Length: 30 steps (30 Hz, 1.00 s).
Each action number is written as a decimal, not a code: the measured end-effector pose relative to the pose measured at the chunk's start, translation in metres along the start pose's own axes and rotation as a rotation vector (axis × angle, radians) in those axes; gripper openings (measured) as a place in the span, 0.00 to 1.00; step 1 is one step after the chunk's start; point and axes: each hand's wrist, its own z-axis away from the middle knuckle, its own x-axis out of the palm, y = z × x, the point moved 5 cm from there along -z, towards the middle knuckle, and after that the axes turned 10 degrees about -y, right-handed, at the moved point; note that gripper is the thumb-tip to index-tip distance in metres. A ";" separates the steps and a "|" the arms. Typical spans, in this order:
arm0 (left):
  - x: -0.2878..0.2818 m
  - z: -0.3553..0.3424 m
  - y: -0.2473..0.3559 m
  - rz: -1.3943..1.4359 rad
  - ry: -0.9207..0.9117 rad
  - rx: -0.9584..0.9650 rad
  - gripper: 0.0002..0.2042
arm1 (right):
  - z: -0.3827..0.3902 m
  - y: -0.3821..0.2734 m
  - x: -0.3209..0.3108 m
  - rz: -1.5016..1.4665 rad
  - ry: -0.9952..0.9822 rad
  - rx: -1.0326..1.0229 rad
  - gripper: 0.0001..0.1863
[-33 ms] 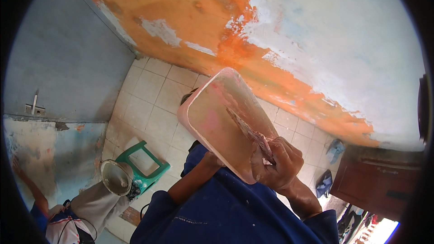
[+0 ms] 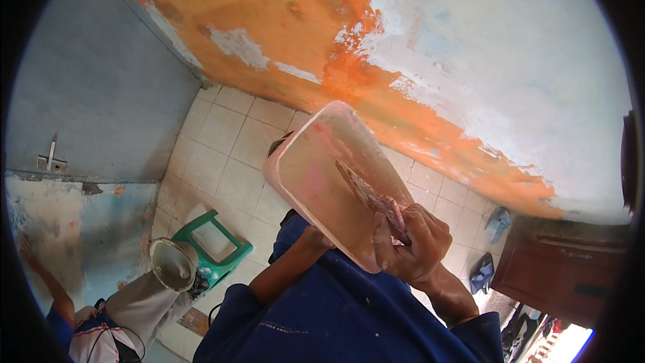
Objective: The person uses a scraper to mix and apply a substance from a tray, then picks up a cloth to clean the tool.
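- A pale, translucent plastic tray [image 2: 322,181], rectangular with rounded corners and a raised rim, is held tilted in front of the person's chest, its smooth inner face smeared with pinkish and grey paste.
- The right hand [image 2: 413,245] is clamped on the tray's lower right edge, thumb on the inside, and presses a flat tool [image 2: 373,195] caked with rough, grainy paste against the tray's floor; the tool's kind cannot be told.
- The left hand [image 2: 314,236] is under the tray's lower edge and mostly hidden; whether its fingers are closed cannot be told.
- Beneath both hands spreads the person's blue sleeve and shirt [image 2: 336,316], creased cloth flecked with pale spots.
- Above the hands rises a wall [image 2: 403,40] of patchy orange and chalky white, its coat flaking.
- Left of the left hand, glossy square floor tiles [image 2: 222,154] carry a green plastic stool [image 2: 215,249].
- Beside the stool sits a second person [image 2: 101,329] in light trousers, next to a round metal bowl [image 2: 171,263].
- Right of the right hand stands a brown wooden cabinet [image 2: 564,262].
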 end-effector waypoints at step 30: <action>0.000 -0.003 -0.003 -0.045 -0.033 -0.045 0.31 | -0.024 -0.014 -0.006 0.032 -0.085 -0.026 0.08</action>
